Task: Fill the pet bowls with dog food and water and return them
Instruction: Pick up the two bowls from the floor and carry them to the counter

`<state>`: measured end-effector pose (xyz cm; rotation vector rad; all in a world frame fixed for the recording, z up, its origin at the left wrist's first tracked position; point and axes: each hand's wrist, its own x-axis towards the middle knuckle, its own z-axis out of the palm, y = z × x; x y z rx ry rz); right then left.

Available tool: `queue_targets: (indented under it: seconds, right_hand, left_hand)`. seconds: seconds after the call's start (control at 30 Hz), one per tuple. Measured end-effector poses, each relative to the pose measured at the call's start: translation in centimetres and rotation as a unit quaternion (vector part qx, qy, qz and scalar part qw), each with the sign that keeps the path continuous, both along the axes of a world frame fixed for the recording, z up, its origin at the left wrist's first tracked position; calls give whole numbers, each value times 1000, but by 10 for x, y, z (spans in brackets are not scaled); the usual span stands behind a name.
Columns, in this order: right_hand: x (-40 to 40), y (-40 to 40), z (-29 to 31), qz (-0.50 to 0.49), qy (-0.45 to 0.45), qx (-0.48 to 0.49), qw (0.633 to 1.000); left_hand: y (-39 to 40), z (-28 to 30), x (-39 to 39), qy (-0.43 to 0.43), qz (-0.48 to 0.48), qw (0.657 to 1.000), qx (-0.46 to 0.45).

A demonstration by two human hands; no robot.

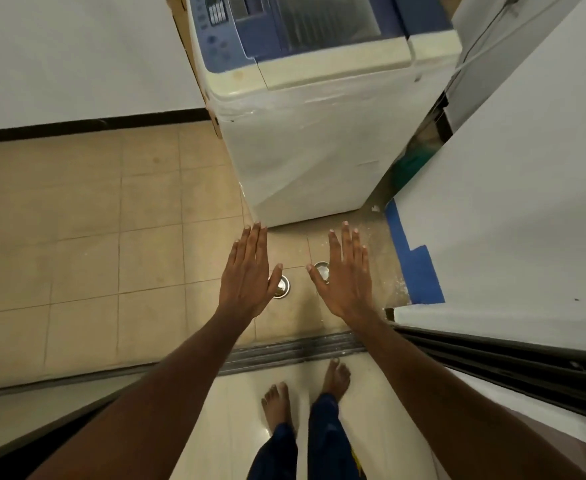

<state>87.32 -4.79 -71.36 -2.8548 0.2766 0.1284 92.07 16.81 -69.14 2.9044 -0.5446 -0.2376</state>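
Both hands [250,271] [345,271] flat, fingers straight

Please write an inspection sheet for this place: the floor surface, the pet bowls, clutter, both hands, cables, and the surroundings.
Surface: beige tiled floor, with white specks and dust near the wall on the right.
Job's things: two small steel bowls on the floor, left bowl and right bowl, both partly hidden behind the hands; contents cannot be told.
Clutter: blue tape along the base of the right wall; something green behind the washing machine, unclear.
Hands: left hand and right hand flat, fingers straight, holding nothing.
Cables: a white cord beside the machine's top.
Surroundings: top-loading washing machine, white walls, sliding-door track, bare feet behind it.
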Motion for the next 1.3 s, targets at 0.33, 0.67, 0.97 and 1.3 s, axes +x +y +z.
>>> queue_targets:
  seconds: [0.33,0.67,0.97,1.3]
  right_hand:
    - [12,-23,-206,8,20,28,999]
    - [37,-36,-406,-114,18,183,976]
    - [26,-66,-543,-339,98,237,905]
    - [31,-100,-640,-443,72,321,834]
  left_hand:
    - [-17,-209,11,38,38,998,-31]
    - [-23,-404,4,186,76,959,-200]
    - [-13,-545,-2,133,270,933,-198]
    - [-10,-615,-7,192,507,812,-216]
